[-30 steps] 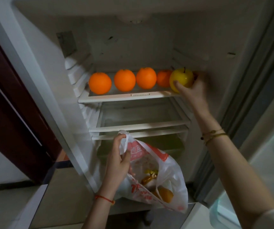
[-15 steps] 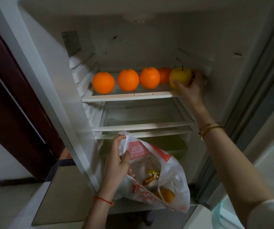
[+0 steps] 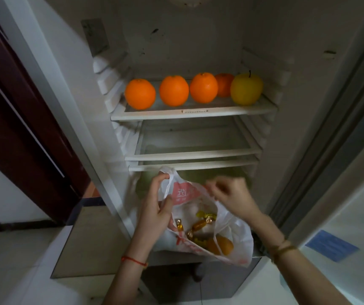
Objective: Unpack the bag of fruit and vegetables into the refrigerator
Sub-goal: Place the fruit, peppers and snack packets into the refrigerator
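A white and red plastic bag (image 3: 236, 243) hangs in front of the open refrigerator. My left hand (image 3: 157, 208) grips the bag's left handle. My right hand (image 3: 231, 194), blurred, is at the bag's right rim with fingers pinched on the plastic. Inside the bag lie an orange fruit (image 3: 220, 245) and several yellow wrapped pieces (image 3: 201, 223). On the top shelf (image 3: 194, 112) sit several oranges (image 3: 174, 90) in a row, and a yellow apple (image 3: 246, 89) stands at the right end, free of my hand.
Two glass shelves (image 3: 193, 154) below the top one hold nothing. A greenish drawer (image 3: 146, 181) sits behind the bag. A dark red door (image 3: 22, 119) stands at the left. The fridge's right wall and door seal (image 3: 321, 128) are close by.
My right hand let go of the yellow apple on the top shelf and came down to the bag's right rim. The camera view moved closer and lower.
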